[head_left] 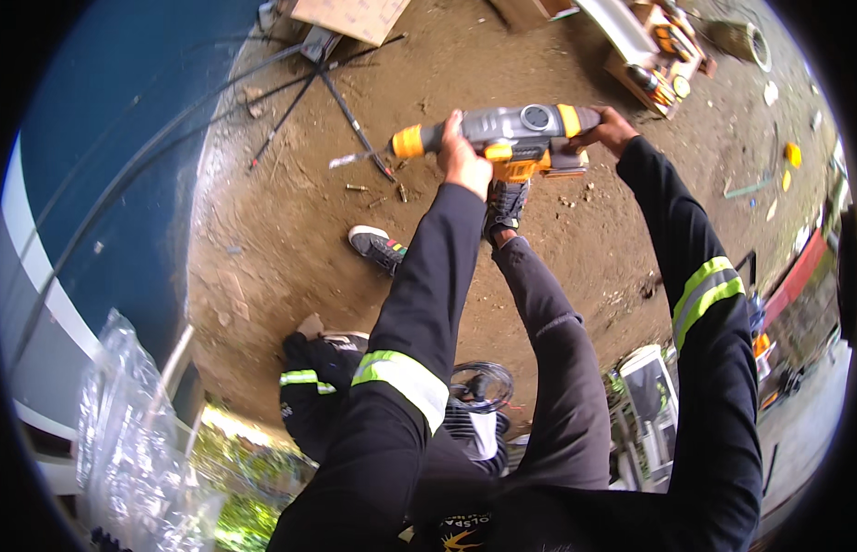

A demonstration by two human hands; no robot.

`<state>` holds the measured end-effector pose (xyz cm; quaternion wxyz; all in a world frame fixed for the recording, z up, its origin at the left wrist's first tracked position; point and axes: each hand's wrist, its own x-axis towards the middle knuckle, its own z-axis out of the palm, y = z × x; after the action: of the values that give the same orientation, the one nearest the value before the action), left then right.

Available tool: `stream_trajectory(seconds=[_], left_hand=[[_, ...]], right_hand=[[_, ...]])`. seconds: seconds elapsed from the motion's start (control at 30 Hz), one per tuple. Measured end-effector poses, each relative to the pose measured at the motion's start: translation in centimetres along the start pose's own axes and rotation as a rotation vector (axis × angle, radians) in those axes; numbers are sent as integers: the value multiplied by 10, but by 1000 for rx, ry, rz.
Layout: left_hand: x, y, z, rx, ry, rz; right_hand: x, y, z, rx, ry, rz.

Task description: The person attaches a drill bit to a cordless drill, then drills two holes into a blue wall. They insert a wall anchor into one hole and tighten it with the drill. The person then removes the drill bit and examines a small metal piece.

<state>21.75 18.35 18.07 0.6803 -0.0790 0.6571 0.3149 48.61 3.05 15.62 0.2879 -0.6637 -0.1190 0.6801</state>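
A cordless rotary hammer drill (511,124), dark grey and yellow, is held level across my front above the dirt ground. Its metal bit (348,160) points left, apart from the wall. My left hand (463,164) wraps around the tool's body just behind the yellow front collar (407,142). Closed at the rear end, my right hand (610,132) grips the handle; its fingers are partly hidden. Beneath the tool's body shows a battery pack (568,162). One of my shoes (509,204) stands directly below the drill.
A blue wall (125,101) rises on the left, with dark cables (152,147) before it. Thin rods (341,110) lie at its foot. A box of tools (663,69) sits far right. Another person in a dark jacket (304,405) is low at left, near clear plastic sheeting (125,432).
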Motion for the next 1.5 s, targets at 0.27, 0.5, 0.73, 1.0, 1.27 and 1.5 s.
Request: stream_trajectory(seconds=[0.27,0.5,0.73,1.0,1.27,1.5], left_hand=[[57,-8,48,93,133,74],[100,-8,60,71,174,45],[155,-28,65,807,129,320],[199,-22,84,846,274,288],[221,-11,76,1370,54,593],[236,10,47,703,-266,-156]], right_hand=[[109,-3,-46,-43,-150,47],[162,-21,-55,-245,-134,51],[208,-12,-60,-136,26,81],[236,10,-64,-176,213,73],[254,30,-70,-211,246,-2],[262,66,-106,-627,159,-425]])
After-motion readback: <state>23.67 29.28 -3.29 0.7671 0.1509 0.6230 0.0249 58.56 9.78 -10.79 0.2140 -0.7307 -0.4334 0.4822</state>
